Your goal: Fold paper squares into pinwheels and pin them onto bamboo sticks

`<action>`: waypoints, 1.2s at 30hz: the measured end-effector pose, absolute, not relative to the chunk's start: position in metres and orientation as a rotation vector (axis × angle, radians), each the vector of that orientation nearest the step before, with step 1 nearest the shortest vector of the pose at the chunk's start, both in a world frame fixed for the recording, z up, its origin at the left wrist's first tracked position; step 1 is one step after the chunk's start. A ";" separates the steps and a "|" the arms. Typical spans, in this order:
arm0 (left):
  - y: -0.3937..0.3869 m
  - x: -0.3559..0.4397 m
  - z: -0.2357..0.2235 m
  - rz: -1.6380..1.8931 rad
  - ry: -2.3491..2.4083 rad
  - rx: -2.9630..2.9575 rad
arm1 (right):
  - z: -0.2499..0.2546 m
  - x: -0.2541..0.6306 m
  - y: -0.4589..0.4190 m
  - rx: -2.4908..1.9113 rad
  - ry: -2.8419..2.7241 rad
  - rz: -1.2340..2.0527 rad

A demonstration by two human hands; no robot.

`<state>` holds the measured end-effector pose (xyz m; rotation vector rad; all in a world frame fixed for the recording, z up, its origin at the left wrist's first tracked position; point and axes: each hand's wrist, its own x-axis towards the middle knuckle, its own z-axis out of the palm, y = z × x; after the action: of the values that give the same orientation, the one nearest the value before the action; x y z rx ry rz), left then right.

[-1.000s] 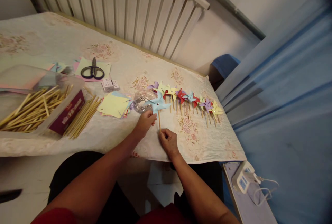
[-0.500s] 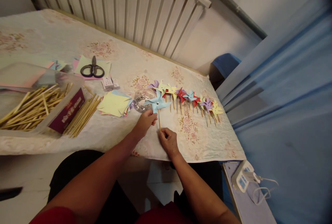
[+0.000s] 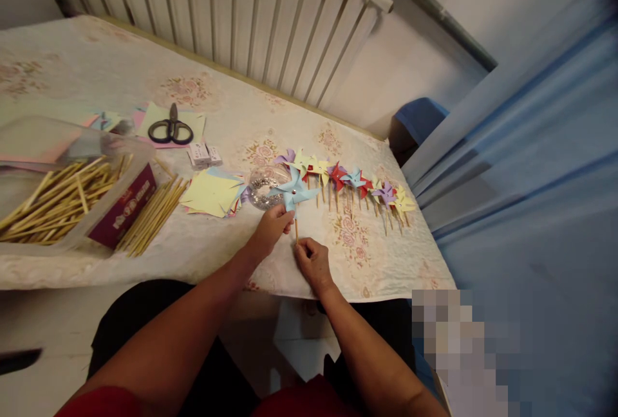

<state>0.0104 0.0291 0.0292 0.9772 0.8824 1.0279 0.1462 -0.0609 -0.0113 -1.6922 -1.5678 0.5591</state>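
Observation:
A light-blue paper pinwheel [image 3: 293,192] on a thin wooden stick is between my hands, over the table's near part. My left hand [image 3: 273,227] is closed on the pinwheel just under its lower blades. Lower down, my right hand [image 3: 313,262] pinches the bottom part of the stick. Behind the pinwheel sits a clear round dish [image 3: 263,186] of small shiny pins, partly covered by the blades. A row of finished pinwheels [image 3: 338,176] in purple, yellow, red and blue lies to the right. Left of the dish is a stack of cut paper squares [image 3: 212,193].
Black-handled scissors [image 3: 171,130] rest on coloured paper, with small white boxes [image 3: 203,154] beside them. At the left, a clear plastic bin [image 3: 80,237] holds many sticks, and loose sticks [image 3: 153,216] lie against it. A radiator [image 3: 232,11] stands behind the table; a blue curtain [image 3: 521,185] hangs right.
Both hands keep their hold on the blue pinwheel, which stays almost in place. The lower right corner is now pixelated.

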 end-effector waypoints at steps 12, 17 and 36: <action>0.028 0.012 0.028 1.031 0.887 1.030 | -0.013 0.145 -0.060 -1.693 -1.566 0.555; 0.028 0.009 0.017 1.023 0.898 1.064 | -0.015 0.146 -0.058 -1.672 -1.557 0.538; -0.006 -0.022 -0.029 0.836 1.479 2.542 | -0.018 0.145 -0.043 -1.831 -1.687 0.416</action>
<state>-0.0220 -0.0056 -0.0287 2.5419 1.4791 0.8361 0.1448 -0.0431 -0.0177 -1.8306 -1.6872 0.4165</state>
